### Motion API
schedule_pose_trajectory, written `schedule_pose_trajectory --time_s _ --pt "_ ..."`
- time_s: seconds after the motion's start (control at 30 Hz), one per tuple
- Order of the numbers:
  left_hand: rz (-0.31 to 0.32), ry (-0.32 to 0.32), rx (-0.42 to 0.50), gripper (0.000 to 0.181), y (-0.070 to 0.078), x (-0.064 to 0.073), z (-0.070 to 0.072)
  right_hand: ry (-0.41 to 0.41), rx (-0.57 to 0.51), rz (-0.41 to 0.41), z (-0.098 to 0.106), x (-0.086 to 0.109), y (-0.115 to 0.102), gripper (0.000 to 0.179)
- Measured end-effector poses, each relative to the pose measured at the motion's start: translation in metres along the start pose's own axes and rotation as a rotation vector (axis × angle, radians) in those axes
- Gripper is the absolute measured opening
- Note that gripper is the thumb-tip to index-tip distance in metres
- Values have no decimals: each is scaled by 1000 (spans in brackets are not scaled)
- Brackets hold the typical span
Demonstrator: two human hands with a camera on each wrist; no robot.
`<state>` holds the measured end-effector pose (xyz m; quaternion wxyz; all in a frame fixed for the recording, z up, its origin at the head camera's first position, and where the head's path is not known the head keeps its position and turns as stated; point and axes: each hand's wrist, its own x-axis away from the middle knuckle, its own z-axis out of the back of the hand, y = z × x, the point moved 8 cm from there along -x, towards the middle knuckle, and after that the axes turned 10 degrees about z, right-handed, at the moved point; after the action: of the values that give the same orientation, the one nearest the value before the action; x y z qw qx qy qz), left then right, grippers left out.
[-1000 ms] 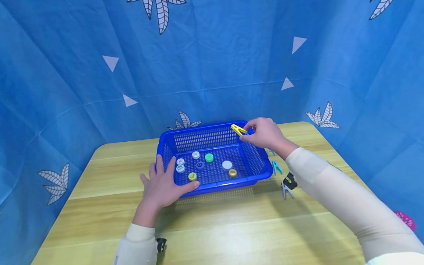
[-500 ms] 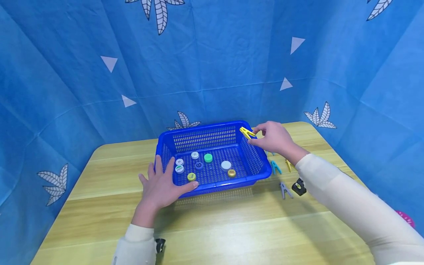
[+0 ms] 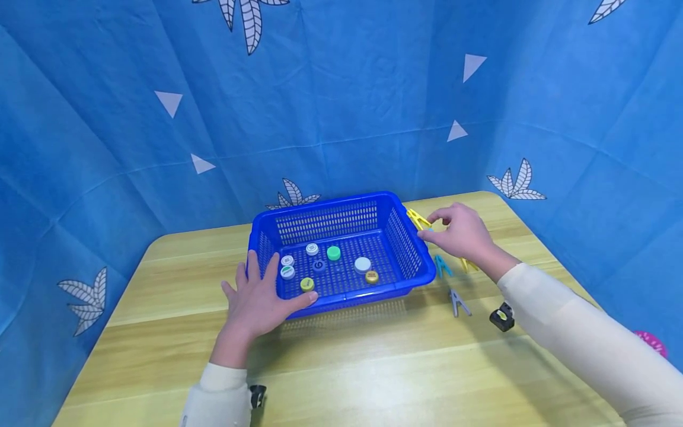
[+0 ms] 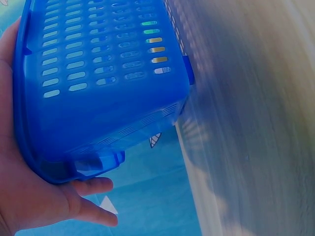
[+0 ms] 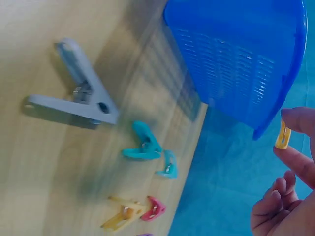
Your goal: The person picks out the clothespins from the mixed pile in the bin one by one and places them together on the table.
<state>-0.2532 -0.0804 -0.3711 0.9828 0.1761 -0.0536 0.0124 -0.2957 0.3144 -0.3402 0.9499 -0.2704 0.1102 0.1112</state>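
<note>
A blue mesh basket (image 3: 395, 289) stands on the wooden table with several bottle caps lying on its floor, among them a green cap (image 3: 333, 253), a large white cap (image 3: 362, 264) and a gold cap (image 3: 372, 277). My left hand (image 3: 258, 305) rests on the basket's near left corner, fingers spread and the thumb lying over the front rim. Thumb and forefinger of my right hand (image 3: 464, 233) pinch a yellow clothespin (image 5: 283, 136), held in the air just outside the basket's right rim. In the right wrist view its other fingers are loosely curled.
Right of the basket lie a grey clothespin (image 5: 101, 93), a teal one, a smaller light teal clothespin (image 5: 170, 167), a yellow clothespin (image 5: 123, 215) and a pink clothespin (image 5: 155, 209). A blue patterned curtain (image 3: 363, 89) hangs behind the table.
My right hand has carried the yellow clothespin rightward and slightly down, from over the basket to outside its right rim. The left hand stays on the corner.
</note>
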Motion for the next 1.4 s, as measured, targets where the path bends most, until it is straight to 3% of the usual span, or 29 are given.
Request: schedule_pose_trajectory --time_s 0.4,0.9,1.4 --pt "-12 3 2 133 0 0 0 43 -2 -10 7 29 20 43" --pt "-15 -4 -1 131 0 -1 0 18 0 -77 8 67 42 43" --pt "-11 -14 8 131 1 -1 1 -27 10 -125 -8 110 66 45"
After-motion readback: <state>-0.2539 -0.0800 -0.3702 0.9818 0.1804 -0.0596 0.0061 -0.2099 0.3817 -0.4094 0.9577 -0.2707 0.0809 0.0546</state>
